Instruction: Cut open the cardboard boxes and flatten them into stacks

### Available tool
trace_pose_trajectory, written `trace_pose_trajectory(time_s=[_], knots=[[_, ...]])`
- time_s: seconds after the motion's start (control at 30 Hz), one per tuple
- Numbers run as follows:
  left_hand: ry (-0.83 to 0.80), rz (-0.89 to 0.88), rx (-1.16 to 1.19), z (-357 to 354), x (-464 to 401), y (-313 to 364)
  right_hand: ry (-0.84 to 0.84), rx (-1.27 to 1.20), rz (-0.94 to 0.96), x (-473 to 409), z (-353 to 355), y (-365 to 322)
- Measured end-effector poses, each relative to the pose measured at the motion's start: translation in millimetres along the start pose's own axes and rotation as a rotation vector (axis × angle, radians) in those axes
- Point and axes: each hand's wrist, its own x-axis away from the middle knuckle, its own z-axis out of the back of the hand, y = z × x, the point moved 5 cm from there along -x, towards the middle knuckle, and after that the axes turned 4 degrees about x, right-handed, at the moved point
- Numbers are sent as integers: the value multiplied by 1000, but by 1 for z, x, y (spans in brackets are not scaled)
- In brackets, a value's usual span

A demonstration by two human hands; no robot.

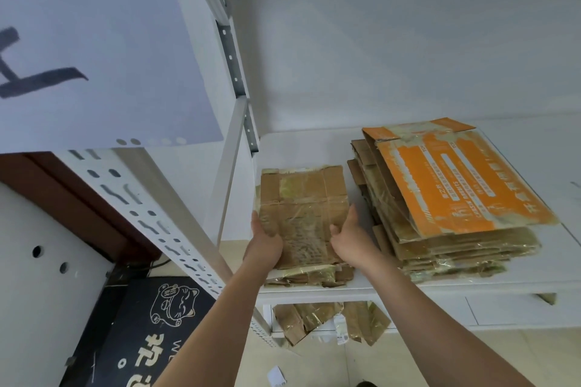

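- Flattened brown box (pixel 303 217) lies on a small pile on the white shelf (pixel 314 148).
- Left hand (pixel 263 243) grips its left edge; right hand (pixel 349 237) grips its right edge.
- Taller stack (pixel 456 229), orange box (pixel 456 179) on top, sits just right of the small pile.
- Cardboard scraps (pixel 330 320) below the shelf.

Shelf (pixel 314 148), before you: two stacks of flattened boxes lie on it. Small stack (pixel 303 198) at the left, near the upright post (pixel 231 166). Tall stack (pixel 446 207) at the right, just beside the small one. Your left hand (pixel 263 242) lies on the small stack's near left edge, your right hand (pixel 349 239) on its near right edge. Loose cardboard (pixel 330 320) lies below the shelf. Mat (pixel 151 333) on the floor, near left.
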Motion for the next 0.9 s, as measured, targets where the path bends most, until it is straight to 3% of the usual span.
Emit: trace_pose_trajectory(time_s=[0.1,0.17,0.27,0.4,0.6,0.7,0.9], knots=[[57,-67,-334,-1,6,5,241,340,158,9,-3,-10],[109,-227,-608,0,13,15,324,564,265,18,-4,-23],[79,-437,-774,-2,12,29,177,675,374,17,-4,-32],[-125,-453,-798,-19,0,18,-3,736,354,2,-3,-17],[-97,-412,-897,-25,-5,19,34,847,333,-4,-9,-18],[-16,-420,-936,-25,10,32,110,852,364,11,-4,-23],[280,-605,-888,-5,55,66,271,754,537,44,23,-32]])
